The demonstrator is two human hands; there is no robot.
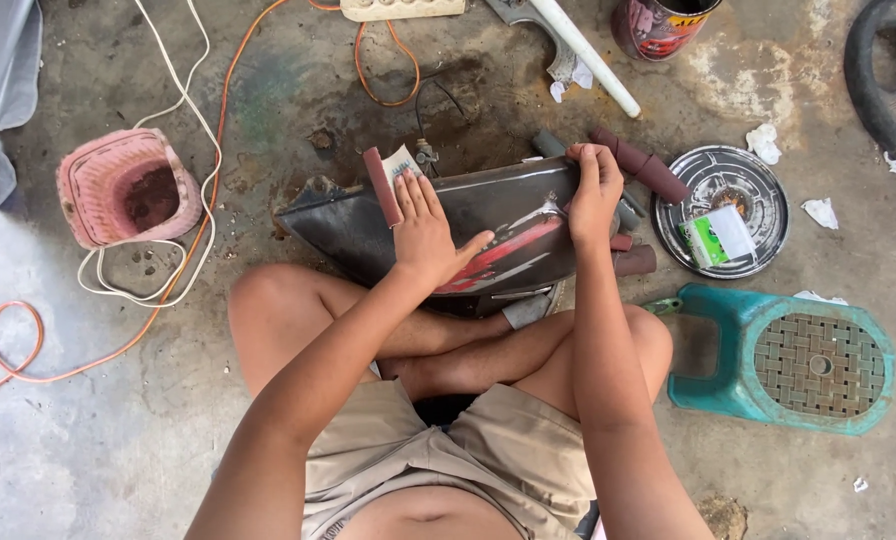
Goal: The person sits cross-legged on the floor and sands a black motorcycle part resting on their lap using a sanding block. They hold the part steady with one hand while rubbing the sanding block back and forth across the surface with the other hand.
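Head view. Person sits cross-legged on the concrete floor (118, 440), a dark body panel (488, 215) with a red stripe resting across the lap and knees.

Left hand (426, 235): flat and spread, palm down on the panel's upper face, fingers pressing a folded sheet of reddish sandpaper (383, 185) at the panel's top edge. Not gripping, just pressing.

Right hand (593, 195): curled over the panel's far right edge, fingers closed on it, steadying it.

Progress, judged from surface: the panel looks dull and scuffed over much of the dark area, but the red stripe is intact and glossy patches show near it. Sanding seems under way, not finished; the right portion appears least worked.

Around: rolls of sandpaper (643, 165) just beyond the right hand, a round metal lid (758, 190) holding a small packet, a teal stool (798, 360) on its side, a pink basket (128, 190), orange and white cords (183, 270).
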